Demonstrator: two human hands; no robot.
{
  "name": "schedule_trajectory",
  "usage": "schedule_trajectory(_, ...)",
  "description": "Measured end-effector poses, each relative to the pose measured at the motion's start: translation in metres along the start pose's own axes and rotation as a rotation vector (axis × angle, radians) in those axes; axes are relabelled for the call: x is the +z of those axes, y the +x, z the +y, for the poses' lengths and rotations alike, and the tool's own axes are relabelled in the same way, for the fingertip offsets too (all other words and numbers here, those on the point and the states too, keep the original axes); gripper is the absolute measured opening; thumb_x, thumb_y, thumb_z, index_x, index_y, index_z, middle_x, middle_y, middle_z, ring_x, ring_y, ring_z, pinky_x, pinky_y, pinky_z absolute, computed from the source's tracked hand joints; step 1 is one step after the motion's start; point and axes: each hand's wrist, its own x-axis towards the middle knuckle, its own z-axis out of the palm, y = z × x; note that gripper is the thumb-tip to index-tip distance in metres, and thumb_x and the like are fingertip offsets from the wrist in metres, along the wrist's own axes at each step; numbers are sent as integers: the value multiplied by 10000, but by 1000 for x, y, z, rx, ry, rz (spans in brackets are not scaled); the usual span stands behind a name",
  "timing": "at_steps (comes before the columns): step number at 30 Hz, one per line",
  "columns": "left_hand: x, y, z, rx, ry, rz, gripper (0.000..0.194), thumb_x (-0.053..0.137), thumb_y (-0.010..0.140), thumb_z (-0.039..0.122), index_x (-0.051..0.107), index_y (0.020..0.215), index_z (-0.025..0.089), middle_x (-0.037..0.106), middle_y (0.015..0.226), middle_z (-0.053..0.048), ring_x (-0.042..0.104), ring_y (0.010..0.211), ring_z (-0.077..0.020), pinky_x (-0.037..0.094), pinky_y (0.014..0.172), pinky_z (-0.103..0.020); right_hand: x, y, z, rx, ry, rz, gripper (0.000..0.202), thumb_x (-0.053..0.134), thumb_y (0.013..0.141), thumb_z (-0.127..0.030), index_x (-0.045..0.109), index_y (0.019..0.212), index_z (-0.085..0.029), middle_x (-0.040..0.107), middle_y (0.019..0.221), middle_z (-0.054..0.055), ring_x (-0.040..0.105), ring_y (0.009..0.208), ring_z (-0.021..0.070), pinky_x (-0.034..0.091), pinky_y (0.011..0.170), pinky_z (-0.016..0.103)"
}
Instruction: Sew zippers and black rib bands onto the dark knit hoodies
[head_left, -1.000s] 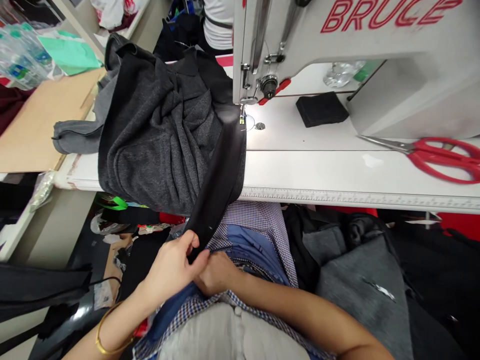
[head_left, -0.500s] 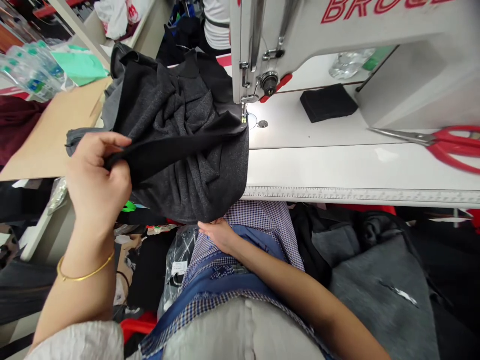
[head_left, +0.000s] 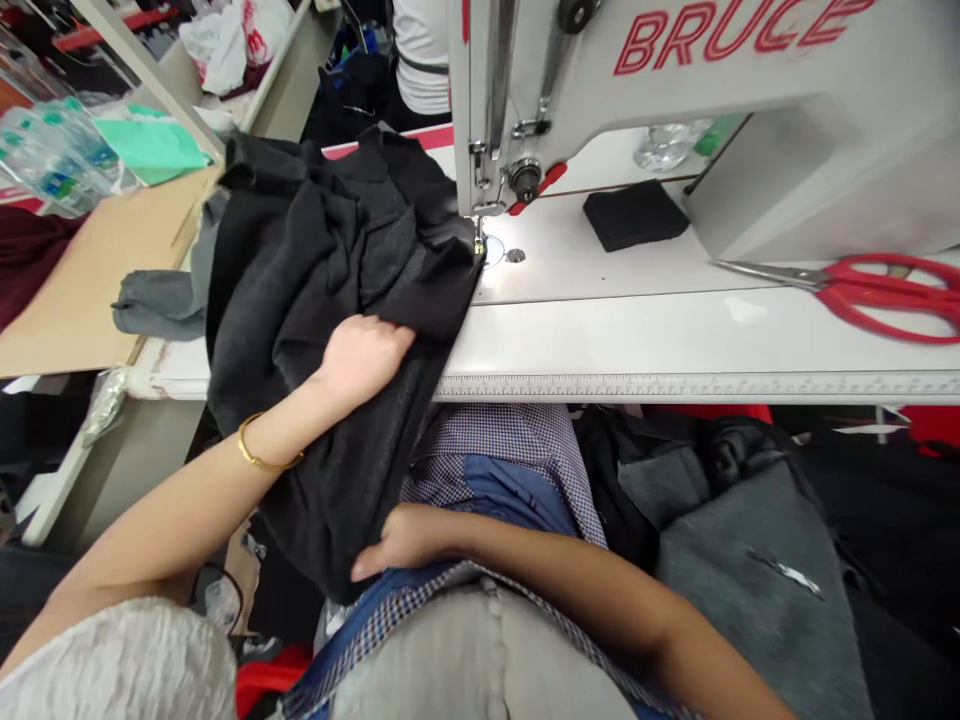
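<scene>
A dark grey and black garment (head_left: 300,240) lies bunched on the sewing table, its right edge at the needle and presser foot of a white sewing machine (head_left: 480,235). My left hand (head_left: 367,355), with a gold bangle at its wrist, is closed on the fabric left of and below the needle. Lower down, close to my body, my right hand (head_left: 401,540) pinches the edge of the garment where it hangs over the table's front.
Red-handled scissors (head_left: 885,290) and a folded black cloth (head_left: 636,215) lie right of the needle. Cardboard (head_left: 97,270) and plastic bottles (head_left: 56,155) are at the left. Dark fabric pieces (head_left: 757,560) sit below the table at right. A person in white (head_left: 422,55) is behind the machine.
My left hand has moved right and let go of the raised black strip, now gripping nearer the needle. My right hand has come down and left, and the garment hangs lower.
</scene>
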Motion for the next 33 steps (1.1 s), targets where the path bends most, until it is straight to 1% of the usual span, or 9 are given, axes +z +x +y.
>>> schedule_trajectory(4,42,1,-45,-346,-13,70,413,217,833,201,524,1091,104,598,791,-59,582,758,-182,365,572,-248,-42,-27,18,81,265,206,498,803,422,-248,650,890,-175,651,861,18,580,882,189,402,882,349)
schedule_trajectory(7,51,1,-68,-370,-69,110,411,245,830,259,517,1110,130,613,807,-36,577,786,-172,354,583,-248,-50,-34,26,80,460,289,426,806,432,-372,637,746,-140,613,713,20,573,700,144,453,741,316)
schedule_trajectory(13,49,8,-82,-313,-262,250,353,312,802,229,566,1014,108,620,823,9,567,811,-128,379,689,-242,-27,-21,22,-26,424,414,504,722,451,-591,458,512,-166,402,528,-67,385,522,60,425,603,234)
schedule_trajectory(18,9,-48,-37,-145,-304,524,231,404,844,278,553,743,134,510,655,3,482,625,-104,363,610,-235,-17,-43,1,-134,92,400,481,637,649,-533,402,464,-157,291,477,-68,255,481,52,272,461,196)
schedule_trajectory(20,-2,-82,-2,228,-252,520,260,502,806,316,481,596,163,348,490,38,357,468,-84,279,476,-227,-11,-52,-7,-195,-132,357,453,531,751,-532,457,519,-150,336,503,-54,288,492,60,262,459,197)
schedule_trajectory(22,-1,-111,27,469,-292,471,127,504,810,240,517,705,171,389,506,47,373,472,-83,287,463,-224,-6,-58,-13,-220,-256,317,443,444,812,-528,514,594,-148,402,540,-36,350,518,74,296,480,200)
schedule_trajectory(24,10,-128,44,493,-338,456,44,526,798,175,534,824,141,455,557,36,415,507,-89,322,473,-227,-2,-61,-17,-215,-313,299,432,397,842,-514,546,663,-149,448,579,-22,395,551,89,328,506,207)
schedule_trajectory(28,32,-140,45,342,-406,438,230,572,775,148,525,988,77,496,624,1,472,580,-109,402,523,-235,-1,-66,-20,-192,-462,283,373,376,865,-431,512,656,-153,414,568,-29,375,540,85,311,495,202)
schedule_trajectory(33,23,-148,47,365,-491,396,332,481,810,89,472,1138,44,528,669,-29,500,613,-124,433,532,-243,-1,-71,-23,-243,-555,284,302,347,867,-319,449,631,-159,400,581,-29,370,543,80,294,497,201)
